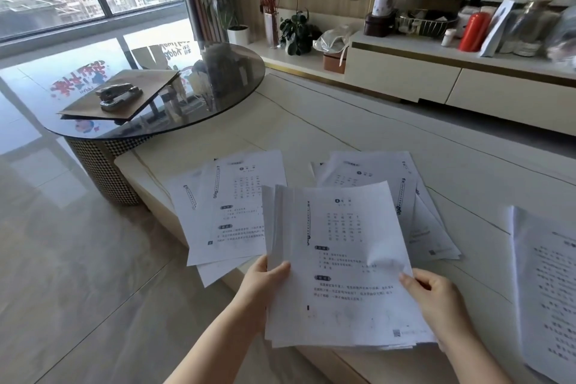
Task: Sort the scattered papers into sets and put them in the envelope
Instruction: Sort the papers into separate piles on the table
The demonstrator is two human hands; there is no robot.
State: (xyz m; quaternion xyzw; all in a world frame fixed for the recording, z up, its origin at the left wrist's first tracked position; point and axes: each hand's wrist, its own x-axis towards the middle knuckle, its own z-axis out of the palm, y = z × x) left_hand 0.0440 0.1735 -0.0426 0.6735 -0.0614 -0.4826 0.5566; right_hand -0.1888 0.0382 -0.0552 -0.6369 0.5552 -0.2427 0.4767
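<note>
While three loose piles (232, 206) lie on the low table (358, 121), sorting looks partly done. Left hand (265, 277) and right hand (436, 296) pinch a paper stack (339, 262) by its edges. On the glass table (218, 78), the envelope (124, 93) looks unfilled beneath a stapler (120, 96).

Both bare forearms reach forward from the near edge of the view. The left hand (265, 280) pinches the stack of papers (343, 274) at its left edge, thumb on top, the fingers hidden underneath. The right hand (436, 299) grips the stack's right edge, its fingers (411, 282) curled over the top sheet.
</note>
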